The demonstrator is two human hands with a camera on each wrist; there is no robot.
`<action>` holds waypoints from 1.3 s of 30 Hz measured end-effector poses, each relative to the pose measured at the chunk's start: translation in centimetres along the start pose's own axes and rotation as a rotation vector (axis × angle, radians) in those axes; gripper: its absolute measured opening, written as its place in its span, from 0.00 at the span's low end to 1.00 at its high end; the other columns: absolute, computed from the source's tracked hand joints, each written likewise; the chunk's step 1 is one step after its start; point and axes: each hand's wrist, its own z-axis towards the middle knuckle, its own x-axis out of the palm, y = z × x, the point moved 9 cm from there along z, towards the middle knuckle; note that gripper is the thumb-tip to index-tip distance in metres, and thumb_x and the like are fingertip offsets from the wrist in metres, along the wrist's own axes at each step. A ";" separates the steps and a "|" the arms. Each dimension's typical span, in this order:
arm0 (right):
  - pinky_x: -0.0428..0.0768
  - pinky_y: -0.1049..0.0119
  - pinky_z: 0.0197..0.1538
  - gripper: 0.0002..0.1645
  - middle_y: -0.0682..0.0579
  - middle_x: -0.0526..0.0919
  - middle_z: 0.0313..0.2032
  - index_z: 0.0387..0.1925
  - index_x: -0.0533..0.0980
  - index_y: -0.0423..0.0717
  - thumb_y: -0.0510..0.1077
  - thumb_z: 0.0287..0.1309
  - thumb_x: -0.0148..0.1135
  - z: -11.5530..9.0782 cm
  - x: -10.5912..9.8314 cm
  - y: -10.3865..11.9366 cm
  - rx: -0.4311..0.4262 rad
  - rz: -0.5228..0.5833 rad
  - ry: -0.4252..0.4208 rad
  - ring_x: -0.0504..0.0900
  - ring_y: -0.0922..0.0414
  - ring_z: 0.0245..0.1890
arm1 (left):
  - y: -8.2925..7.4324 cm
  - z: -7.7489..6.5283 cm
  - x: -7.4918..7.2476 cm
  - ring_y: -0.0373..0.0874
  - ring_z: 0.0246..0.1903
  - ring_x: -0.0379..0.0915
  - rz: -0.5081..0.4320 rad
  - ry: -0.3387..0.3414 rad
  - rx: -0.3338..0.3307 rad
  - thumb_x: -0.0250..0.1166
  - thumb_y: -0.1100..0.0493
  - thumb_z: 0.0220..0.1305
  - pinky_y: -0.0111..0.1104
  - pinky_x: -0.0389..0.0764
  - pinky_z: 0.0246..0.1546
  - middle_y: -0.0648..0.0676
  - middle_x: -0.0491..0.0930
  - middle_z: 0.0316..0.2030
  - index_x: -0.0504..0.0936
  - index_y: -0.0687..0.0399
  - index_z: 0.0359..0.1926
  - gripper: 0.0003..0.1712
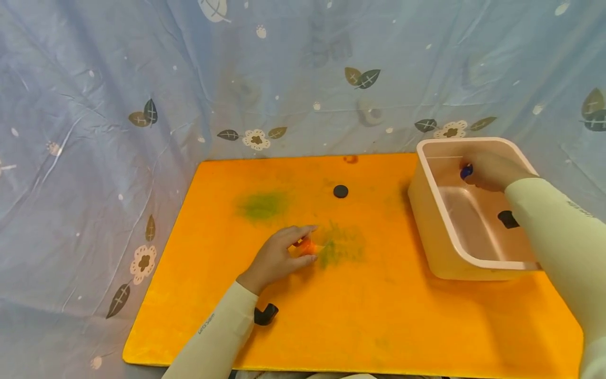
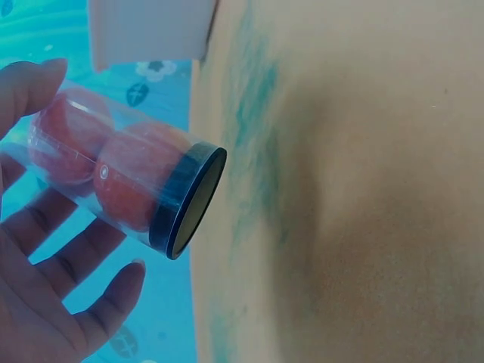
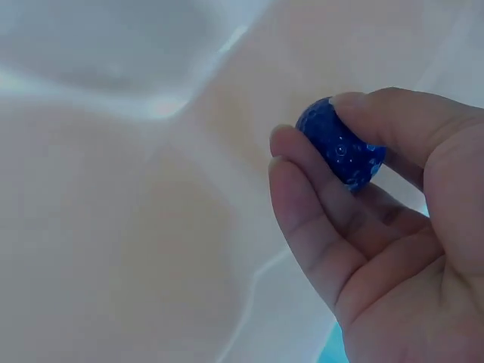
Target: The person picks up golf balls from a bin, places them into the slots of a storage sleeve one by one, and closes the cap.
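Left hand [image 1: 276, 258] has a clear tube [image 2: 125, 159] in its grip, around 9 o'clock on the orange table [image 1: 379, 326]; fingers hide most of it from the head cam, but 2 reddish balls [image 2: 72, 136] show through up close. Right hand [image 1: 490, 171] is pinching a blue ball [image 3: 340, 144], partly covered, inside the bin [image 1: 428, 231] at 2ish. Right sleeve [image 1: 563, 247] blocks the bin's 4 o'clock corner. Black disc [image 1: 341, 191] at 12, black piece [image 1: 269, 314] at 8 partly behind the left sleeve [image 1: 222, 331].

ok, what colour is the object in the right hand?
The object is deep blue with small paler specks; best seen in the right wrist view.
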 end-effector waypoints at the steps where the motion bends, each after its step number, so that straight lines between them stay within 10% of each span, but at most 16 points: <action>1: 0.65 0.56 0.29 0.03 0.49 0.76 0.28 0.35 0.81 0.46 0.36 0.65 0.64 -0.2 -0.4 0.2 0.013 0.004 -0.019 0.70 0.49 0.25 | 0.0 -0.1 0.0 0.52 0.43 0.75 -0.003 0.001 0.000 0.80 0.53 0.69 0.48 0.80 0.47 0.42 0.80 0.46 0.78 0.44 0.78 0.39; 7: 0.83 0.48 0.36 0.17 0.33 0.83 0.44 0.55 0.80 0.30 0.33 0.67 0.69 -1.0 -1.6 1.1 0.005 0.045 0.022 0.84 0.39 0.36 | -0.1 -0.3 0.1 0.53 0.44 0.76 -0.015 0.004 -0.007 0.80 0.52 0.69 0.52 0.81 0.47 0.43 0.82 0.47 0.78 0.43 0.78 0.39; 14: 0.77 0.33 0.50 0.30 0.20 0.71 0.64 0.71 0.71 0.29 0.41 0.77 0.65 -2.7 -3.0 1.2 0.087 0.151 0.037 0.77 0.27 0.53 | -0.3 0.0 0.6 0.46 0.44 0.73 -0.011 0.013 0.004 0.80 0.53 0.69 0.50 0.82 0.49 0.42 0.81 0.47 0.78 0.44 0.77 0.39; 25: 0.75 0.68 0.32 0.27 0.30 0.76 0.59 0.70 0.76 0.38 0.45 0.77 0.68 -4.4 -5.5 7.3 0.000 0.236 -0.193 0.81 0.36 0.46 | -0.8 0.1 0.7 0.45 0.43 0.74 -0.015 0.012 0.010 0.81 0.55 0.68 0.52 0.83 0.49 0.41 0.80 0.44 0.79 0.47 0.76 0.38; 30: 0.70 0.81 0.36 0.24 0.39 0.80 0.55 0.66 0.81 0.41 0.40 0.72 0.73 -5.3 -7.0 11.7 -0.117 0.268 -0.340 0.79 0.57 0.39 | -1.0 0.1 0.5 0.48 0.44 0.76 -0.013 0.003 0.007 0.82 0.55 0.67 0.52 0.83 0.50 0.43 0.81 0.45 0.79 0.49 0.76 0.39; 34: 0.73 0.82 0.36 0.23 0.43 0.80 0.52 0.64 0.83 0.42 0.35 0.69 0.75 -6.1 -7.6 15.3 -0.208 0.338 -0.391 0.78 0.70 0.34 | -1.1 0.2 0.3 0.47 0.44 0.77 0.008 0.002 0.005 0.82 0.55 0.67 0.48 0.82 0.51 0.44 0.82 0.46 0.80 0.50 0.76 0.39; 39: 0.76 0.79 0.34 0.26 0.47 0.80 0.49 0.64 0.82 0.41 0.30 0.67 0.75 -7.4 -7.1 18.9 -0.300 0.418 -0.392 0.79 0.63 0.32 | -1.3 0.4 0.4 0.42 0.46 0.76 0.033 0.017 0.004 0.82 0.54 0.66 0.43 0.81 0.51 0.42 0.83 0.45 0.80 0.46 0.76 0.39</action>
